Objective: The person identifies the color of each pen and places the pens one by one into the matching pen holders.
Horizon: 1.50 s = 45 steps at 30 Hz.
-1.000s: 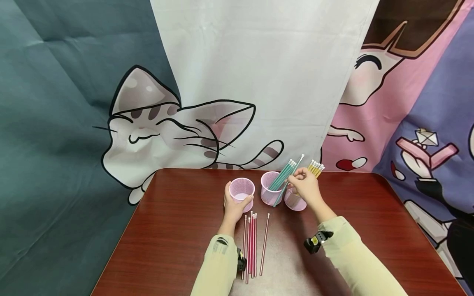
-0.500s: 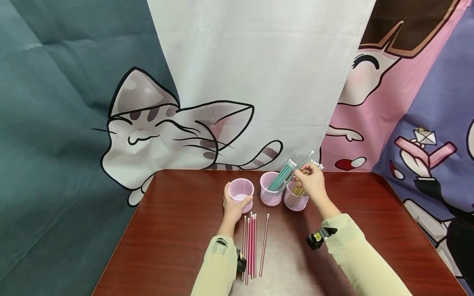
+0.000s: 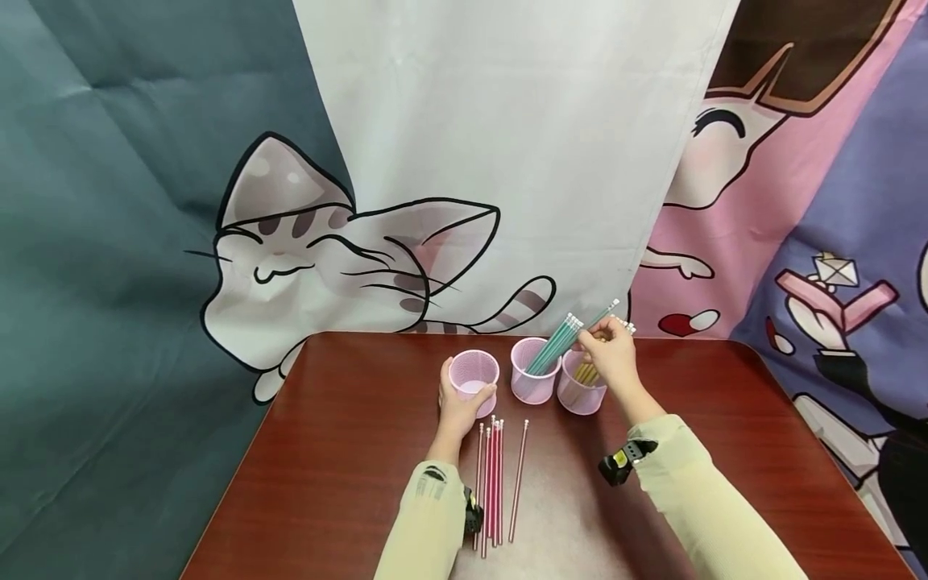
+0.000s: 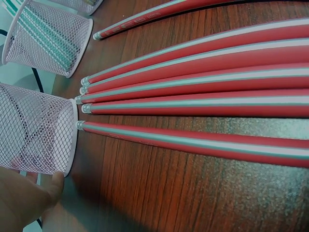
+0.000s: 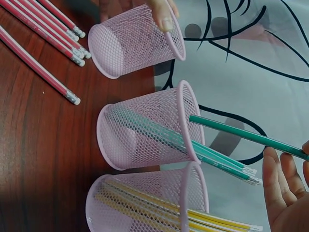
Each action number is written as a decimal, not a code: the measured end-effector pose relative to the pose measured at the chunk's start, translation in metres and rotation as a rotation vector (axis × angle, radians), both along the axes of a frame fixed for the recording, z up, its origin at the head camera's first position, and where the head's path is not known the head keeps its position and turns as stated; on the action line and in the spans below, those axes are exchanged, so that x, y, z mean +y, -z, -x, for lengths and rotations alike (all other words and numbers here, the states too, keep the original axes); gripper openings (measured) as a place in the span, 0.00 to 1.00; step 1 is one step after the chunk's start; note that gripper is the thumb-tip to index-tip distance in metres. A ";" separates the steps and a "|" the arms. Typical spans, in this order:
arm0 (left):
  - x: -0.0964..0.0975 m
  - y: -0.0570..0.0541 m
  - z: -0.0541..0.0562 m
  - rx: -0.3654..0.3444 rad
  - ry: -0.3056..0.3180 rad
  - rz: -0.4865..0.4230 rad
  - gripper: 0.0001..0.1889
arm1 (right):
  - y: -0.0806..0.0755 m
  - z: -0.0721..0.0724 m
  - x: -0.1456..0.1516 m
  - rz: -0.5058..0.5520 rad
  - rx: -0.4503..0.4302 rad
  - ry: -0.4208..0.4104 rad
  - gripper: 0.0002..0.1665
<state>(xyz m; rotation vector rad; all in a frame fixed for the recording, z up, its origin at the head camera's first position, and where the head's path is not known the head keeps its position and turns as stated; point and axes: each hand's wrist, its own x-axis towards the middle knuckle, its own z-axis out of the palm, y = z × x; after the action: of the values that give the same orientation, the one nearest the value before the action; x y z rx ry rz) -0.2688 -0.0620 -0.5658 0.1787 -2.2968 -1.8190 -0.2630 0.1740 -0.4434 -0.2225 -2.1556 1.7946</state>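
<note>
one cartoon backdrop [image 3: 464,121] hangs behind table [image 3: 326,467] and pencils [image 3: 494,483].

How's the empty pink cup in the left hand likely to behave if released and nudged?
The pink cup is probably light for its size, being open mesh with nothing inside. It may slide or tip easily on the smooth-looking table. If toppled, its round rim suggests it could roll.

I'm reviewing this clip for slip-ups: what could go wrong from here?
The slim green striped pencil in the right hand slants, its lower end near the rim of the round pink mesh cup of green pencils; it might catch there and tip that cup, which no hand steadies.
The right hand overlaps the slim yellow pencils in the head view, so it could nudge them.
</note>
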 end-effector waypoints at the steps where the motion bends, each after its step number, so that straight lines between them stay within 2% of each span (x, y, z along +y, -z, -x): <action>1: 0.000 -0.001 0.000 0.005 0.003 0.000 0.50 | 0.000 0.000 0.000 0.005 0.001 -0.003 0.06; 6: 0.002 -0.004 0.001 0.020 0.008 -0.013 0.50 | 0.004 0.003 -0.001 0.014 -0.015 -0.018 0.07; 15: 0.000 -0.003 -0.001 0.002 0.000 -0.002 0.50 | 0.016 0.008 -0.001 -0.007 -0.067 -0.008 0.08; 24: 0.001 -0.001 0.000 0.017 0.001 0.007 0.50 | 0.018 0.012 -0.003 0.041 -0.108 -0.020 0.09; 36: 0.000 0.001 0.001 0.001 -0.001 0.013 0.50 | 0.025 0.015 -0.005 0.028 -0.139 -0.028 0.12; 41: 0.000 0.001 0.001 -0.002 -0.001 0.007 0.50 | 0.029 0.017 -0.006 -0.004 -0.165 -0.021 0.09; 45: 0.000 0.001 0.000 0.006 0.001 -0.003 0.50 | 0.032 0.018 -0.007 0.014 -0.177 -0.007 0.07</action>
<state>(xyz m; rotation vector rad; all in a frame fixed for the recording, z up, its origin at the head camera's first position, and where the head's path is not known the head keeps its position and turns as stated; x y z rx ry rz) -0.2692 -0.0615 -0.5666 0.1726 -2.2903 -1.8207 -0.2811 0.1666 -0.4749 -0.3909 -2.2655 1.8571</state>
